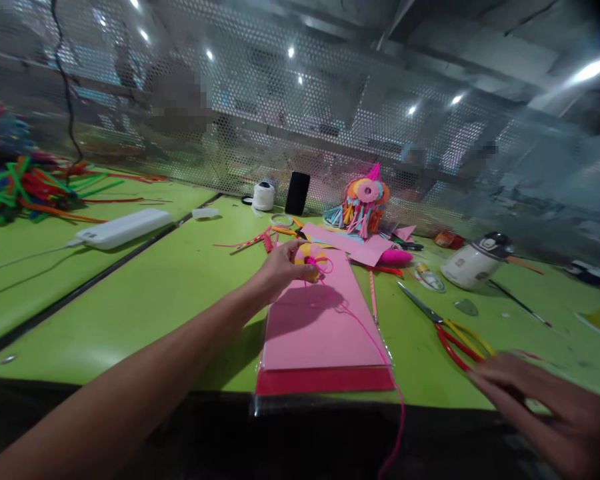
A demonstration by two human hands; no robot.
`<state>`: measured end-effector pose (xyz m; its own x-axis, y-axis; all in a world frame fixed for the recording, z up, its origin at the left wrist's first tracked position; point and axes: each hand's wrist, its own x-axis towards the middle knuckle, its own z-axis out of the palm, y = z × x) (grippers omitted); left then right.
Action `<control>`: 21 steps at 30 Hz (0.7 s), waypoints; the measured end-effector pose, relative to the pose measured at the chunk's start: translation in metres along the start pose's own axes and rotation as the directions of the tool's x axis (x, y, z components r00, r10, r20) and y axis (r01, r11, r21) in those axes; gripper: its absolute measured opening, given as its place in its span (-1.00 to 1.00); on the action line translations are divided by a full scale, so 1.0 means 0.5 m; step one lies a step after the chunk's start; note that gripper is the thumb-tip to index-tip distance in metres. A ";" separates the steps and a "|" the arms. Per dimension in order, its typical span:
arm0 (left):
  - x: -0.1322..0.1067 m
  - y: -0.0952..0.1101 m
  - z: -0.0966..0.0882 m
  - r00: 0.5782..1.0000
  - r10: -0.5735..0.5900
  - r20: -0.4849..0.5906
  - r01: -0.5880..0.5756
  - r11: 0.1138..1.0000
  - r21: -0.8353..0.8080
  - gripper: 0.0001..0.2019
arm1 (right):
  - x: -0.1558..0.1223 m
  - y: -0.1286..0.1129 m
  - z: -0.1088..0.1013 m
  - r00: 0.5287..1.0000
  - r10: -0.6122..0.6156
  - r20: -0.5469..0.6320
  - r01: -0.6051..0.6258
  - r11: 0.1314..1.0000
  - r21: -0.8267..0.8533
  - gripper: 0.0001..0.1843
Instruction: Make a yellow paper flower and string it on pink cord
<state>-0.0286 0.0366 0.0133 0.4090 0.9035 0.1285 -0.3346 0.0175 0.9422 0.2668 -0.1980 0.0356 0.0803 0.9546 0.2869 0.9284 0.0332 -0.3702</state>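
Note:
My left hand [283, 267] is closed on a small yellow-and-pink paper ring [311, 253], held just above a stack of pink paper sheets [325, 327]. A bright pink string [363, 325] is looped at the ring and trails down over the sheets and past the table's front edge. At the lower right my right hand [545, 407], partly blurred, has its fingers on the handles of a pair of scissors [443, 323] with one red and one yellow handle. The blades point away to the left. The palm side of this hand is hidden.
A tasselled paper ornament [367, 197], a black phone [298, 193] and a white spool [263, 197] stand along the mesh screen. A penguin-shaped container [475, 263] is at right. At left lie a white power bank [125, 229] with cable and many pipe cleaners [25, 190].

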 end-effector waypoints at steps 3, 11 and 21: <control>-0.005 -0.005 0.007 0.998 0.014 0.062 -0.016 0.999 0.029 -0.49 | 0.113 -0.098 0.023 0.947 -0.304 -0.102 0.310 0.949 0.050 -0.87; -0.006 -0.005 0.005 0.992 -0.005 0.126 0.006 1.000 -0.010 -0.47 | 0.314 -0.212 0.166 0.726 -0.680 -0.104 0.688 0.717 0.114 -0.79; 0.001 -0.021 0.000 0.989 0.050 0.138 -0.070 0.988 0.141 -0.52 | 0.361 -0.254 0.133 0.878 -0.429 0.212 0.227 0.764 0.604 -0.89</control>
<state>-0.0250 0.0371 0.0034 0.5045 0.8357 0.2171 -0.2392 -0.1063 0.9651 0.1391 -0.0104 0.0755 -0.4044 0.8868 0.2235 0.5083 0.4211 -0.7512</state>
